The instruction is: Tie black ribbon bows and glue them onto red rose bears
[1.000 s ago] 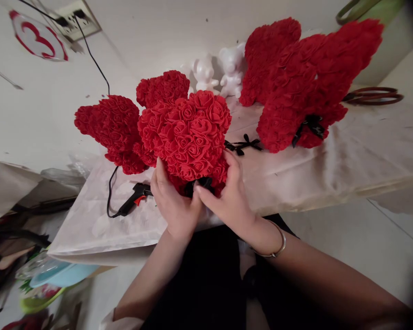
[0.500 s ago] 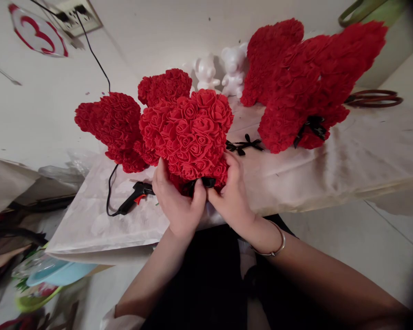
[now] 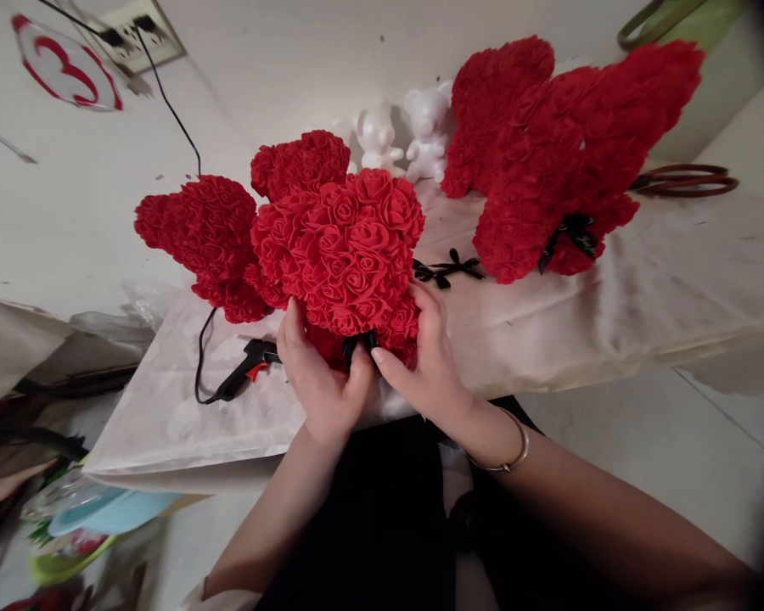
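A red rose bear is held upright at the table's front edge, between my two hands. My left hand wraps its left side, the thumb against a black bow below the head. My right hand grips the other side, its thumb tip beside the bow. The fingertips behind the bear are hidden. More black bows lie on the table just behind it. A black glue gun with a red trigger lies to the left of my left hand.
Other red rose bears stand at the left and right. White foam bears lean near the wall. Scissors lie at the right. A black cord runs to the socket. Basins sit below the table's left end.
My left thumb has shifted left and lower on the bow, and my right thumb has moved slightly left. More of the bow shows between them. The view has shifted slightly.
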{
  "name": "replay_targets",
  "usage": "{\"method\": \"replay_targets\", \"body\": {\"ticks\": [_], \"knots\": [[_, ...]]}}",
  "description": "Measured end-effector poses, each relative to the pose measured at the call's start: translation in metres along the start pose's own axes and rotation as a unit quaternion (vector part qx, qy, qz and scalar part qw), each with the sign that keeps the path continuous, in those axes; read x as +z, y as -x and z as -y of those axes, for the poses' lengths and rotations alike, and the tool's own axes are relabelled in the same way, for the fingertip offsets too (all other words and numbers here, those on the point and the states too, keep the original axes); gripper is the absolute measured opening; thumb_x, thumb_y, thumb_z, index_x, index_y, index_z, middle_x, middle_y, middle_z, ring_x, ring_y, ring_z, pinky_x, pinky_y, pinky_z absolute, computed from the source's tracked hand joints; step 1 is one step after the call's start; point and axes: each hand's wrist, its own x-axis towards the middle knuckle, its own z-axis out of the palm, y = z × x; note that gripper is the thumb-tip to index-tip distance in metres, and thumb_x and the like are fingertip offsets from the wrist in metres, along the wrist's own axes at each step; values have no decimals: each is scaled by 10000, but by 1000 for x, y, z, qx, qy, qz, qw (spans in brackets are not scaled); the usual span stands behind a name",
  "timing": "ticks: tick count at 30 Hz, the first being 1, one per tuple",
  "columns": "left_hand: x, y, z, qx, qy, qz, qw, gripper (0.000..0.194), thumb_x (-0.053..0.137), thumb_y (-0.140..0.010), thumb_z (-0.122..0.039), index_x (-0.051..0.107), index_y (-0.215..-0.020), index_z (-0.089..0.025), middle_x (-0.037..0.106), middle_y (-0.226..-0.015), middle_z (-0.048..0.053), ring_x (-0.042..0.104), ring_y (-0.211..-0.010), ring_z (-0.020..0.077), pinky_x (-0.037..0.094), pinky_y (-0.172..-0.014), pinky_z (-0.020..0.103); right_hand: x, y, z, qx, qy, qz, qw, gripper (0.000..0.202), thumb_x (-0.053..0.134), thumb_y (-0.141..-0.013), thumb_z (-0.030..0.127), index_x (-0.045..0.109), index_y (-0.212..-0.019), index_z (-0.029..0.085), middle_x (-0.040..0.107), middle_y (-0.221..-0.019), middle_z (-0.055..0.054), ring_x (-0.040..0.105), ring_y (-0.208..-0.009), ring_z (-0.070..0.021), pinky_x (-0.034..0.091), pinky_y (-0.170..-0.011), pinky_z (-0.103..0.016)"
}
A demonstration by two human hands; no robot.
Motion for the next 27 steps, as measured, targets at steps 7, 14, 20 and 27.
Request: {"method": "replay_targets", "body": {"ticks": [7,14,20,27], "knots": [[5,6,1,-21,11,-9,1000,870,658,-772,-316,215,-1507,-173,349,-1477,174,342,-1382,308,277,-1150,487,7,0,2,18,20,-44,999,811,704,-741,419,263,-1386,201,385,-1414,-178,350,-1374,-328,360,-1106,-585],[13,4,-5,-52,-14,-44,998,814,648,-778,-266,258,-1487,-175,392,-1446,171,390,-1349,294,302,-1137,473,11,0,-1,24,23,-61,998,554,554,-879,299,300,-1365,222,427,-1385,-160,401,-1340,-278,384,-1096,-558],[10,7,-5,-30,-5,-43,999,788,629,-789,-269,274,-1483,-154,410,-1433,169,380,-1354,289,302,-1139,459,8,0,0,19,14,-46,999,548,520,-897,329,273,-1372,214,413,-1391,-164,393,-1346,-276,382,-1095,-562],[5,13,-2,-20,30,-26,999,694,527,-852,-294,272,-1482,-156,398,-1429,162,388,-1337,289,308,-1132,479,12,0,2,30,28,-71,997,736,696,-756,381,305,-1352,196,438,-1358,-175,427,-1302,-321,402,-1067,-571]]}}
